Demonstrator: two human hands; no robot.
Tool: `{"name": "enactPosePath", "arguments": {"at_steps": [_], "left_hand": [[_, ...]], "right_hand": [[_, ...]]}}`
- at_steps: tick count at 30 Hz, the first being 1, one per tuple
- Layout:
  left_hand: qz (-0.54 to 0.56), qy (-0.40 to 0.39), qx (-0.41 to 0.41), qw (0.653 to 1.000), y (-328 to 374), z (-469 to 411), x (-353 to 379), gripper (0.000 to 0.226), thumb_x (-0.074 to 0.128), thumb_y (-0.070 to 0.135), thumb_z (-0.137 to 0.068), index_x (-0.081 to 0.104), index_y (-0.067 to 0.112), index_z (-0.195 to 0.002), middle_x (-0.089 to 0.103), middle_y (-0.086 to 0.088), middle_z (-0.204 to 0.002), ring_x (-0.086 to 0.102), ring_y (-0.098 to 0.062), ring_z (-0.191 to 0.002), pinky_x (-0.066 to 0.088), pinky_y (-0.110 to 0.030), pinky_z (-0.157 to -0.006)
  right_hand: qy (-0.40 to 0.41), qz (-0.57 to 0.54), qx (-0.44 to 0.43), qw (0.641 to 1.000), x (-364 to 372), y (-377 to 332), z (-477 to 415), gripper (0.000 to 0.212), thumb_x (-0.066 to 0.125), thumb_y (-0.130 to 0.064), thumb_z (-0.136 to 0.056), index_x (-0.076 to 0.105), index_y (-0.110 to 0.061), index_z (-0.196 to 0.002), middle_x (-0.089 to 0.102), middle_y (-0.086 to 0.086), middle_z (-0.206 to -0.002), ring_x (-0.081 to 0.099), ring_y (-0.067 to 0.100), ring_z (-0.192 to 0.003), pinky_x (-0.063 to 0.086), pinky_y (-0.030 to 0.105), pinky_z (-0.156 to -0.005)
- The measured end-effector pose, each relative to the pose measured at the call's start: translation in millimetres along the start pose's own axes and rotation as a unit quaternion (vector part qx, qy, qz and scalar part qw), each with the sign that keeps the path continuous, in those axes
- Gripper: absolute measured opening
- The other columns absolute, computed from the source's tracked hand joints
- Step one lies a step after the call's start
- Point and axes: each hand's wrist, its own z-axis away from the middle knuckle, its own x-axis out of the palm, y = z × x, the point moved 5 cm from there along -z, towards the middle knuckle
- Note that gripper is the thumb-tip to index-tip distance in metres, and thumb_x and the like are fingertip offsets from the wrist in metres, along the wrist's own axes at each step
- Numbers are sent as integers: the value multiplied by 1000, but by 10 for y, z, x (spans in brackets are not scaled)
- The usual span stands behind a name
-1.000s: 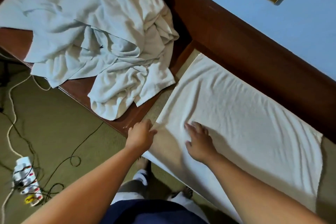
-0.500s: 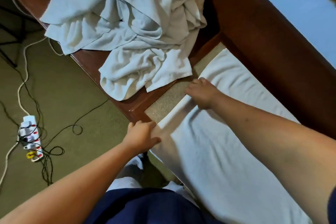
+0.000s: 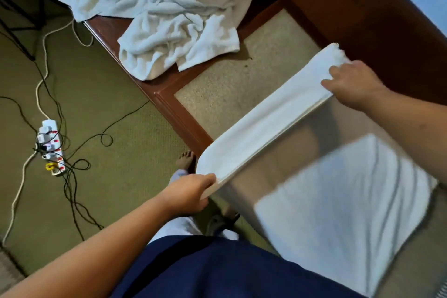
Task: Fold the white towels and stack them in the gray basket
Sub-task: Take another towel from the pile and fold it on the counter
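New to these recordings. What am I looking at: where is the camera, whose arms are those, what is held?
No machine: a person works with bare hands. The single camera sits on their head and looks down, so both arms enter from below. The left hand and right hand each grip one end of a white towel, holding its edge lifted and stretched between them; the rest is blurred. Beneath is a brown wooden table with a beige speckled top. A heap of crumpled white towels lies further along it. A white power strip with cables lies on the green carpet.
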Motion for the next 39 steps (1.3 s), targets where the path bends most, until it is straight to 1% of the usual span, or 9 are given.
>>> {"name": "enactPosePath", "arguments": {"at_steps": [8, 13, 16, 19, 22, 28, 32, 36, 39], "left_hand": [[173, -183, -19, 968, 686, 117, 1536, 18, 73, 29, -86, 63, 32, -101, 68, 7, -101, 65, -13, -88, 51, -19, -77], [209, 129, -271, 931, -73, 169, 1181, 40, 79, 23, -84, 54, 20, -115, 60, 6, -113, 63, -19, -97, 53, -38, -86], [291, 178, -269, 901, -118, -24, 857, 73, 80, 17, -86, 35, 12, -142, 42, 6, -131, 49, -17, -117, 46, -38, -101], [373, 161, -276, 871, -56, -260, 753, 75, 76, 9, -88, 27, 6, -145, 42, 0, -131, 48, -20, -119, 45, -36, -101], [247, 73, -289, 922, -101, -302, 787, 45, 76, 23, -90, 49, 9, -122, 59, -4, -118, 59, -25, -105, 50, -40, -86], [123, -27, -240, 963, -170, 61, 878, 23, 79, 36, -86, 73, 13, -89, 75, -5, -85, 70, -18, -77, 53, -34, -68], [101, -62, -206, 971, -251, 206, 798, 21, 78, 32, -88, 75, 11, -89, 75, 9, -71, 68, -1, -64, 52, -21, -62], [111, -101, -179, 972, -283, 242, 696, 24, 81, 31, -84, 76, 9, -93, 77, 6, -78, 72, -7, -70, 57, -28, -68], [123, -121, -175, 969, -293, 276, 665, 24, 83, 32, -82, 76, 12, -93, 78, 3, -81, 74, -11, -74, 58, -30, -69]], "right_hand": [[-267, -134, 371, 880, 1275, -84, 1714, 63, 37, -22, -99, 13, -25, -158, 38, 21, -144, 53, 42, -120, 41, 45, -95], [-192, -395, 396, 806, 1095, -1194, 2241, 59, 49, -28, -96, 29, -21, -151, 43, 15, -138, 55, 37, -118, 47, 43, -91], [-140, -542, 394, 729, 870, -1886, 2337, 47, 54, -37, -96, 44, -22, -139, 54, 8, -133, 56, 29, -119, 49, 40, -94], [-138, -649, 410, 625, 741, -2459, 2354, 43, 59, -42, -94, 49, -23, -132, 60, 3, -124, 60, 24, -112, 51, 39, -92], [-116, -711, 448, 530, 609, -2833, 2285, 47, 61, -46, -93, 48, -24, -132, 57, 1, -125, 60, 22, -106, 52, 37, -85], [-118, -676, 500, 528, 427, -3186, 2127, 43, 62, -59, -78, 59, -18, -94, 58, 4, -107, 62, 26, -101, 55, 38, -85], [-177, -644, 503, 548, 309, -3196, 2017, 50, 59, -56, -84, 62, -14, -110, 60, 6, -112, 60, 30, -104, 52, 36, -80], [-66, -718, 543, 430, 148, -3275, 2001, 33, 54, -45, -96, 46, -14, -87, 49, -1, -81, 51, 18, -72, 37, 31, -59], [-24, -748, 565, 347, 50, -3512, 1994, 39, 61, -46, -94, 51, -9, -101, 57, 1, -90, 60, 27, -88, 42, 33, -67]]}}
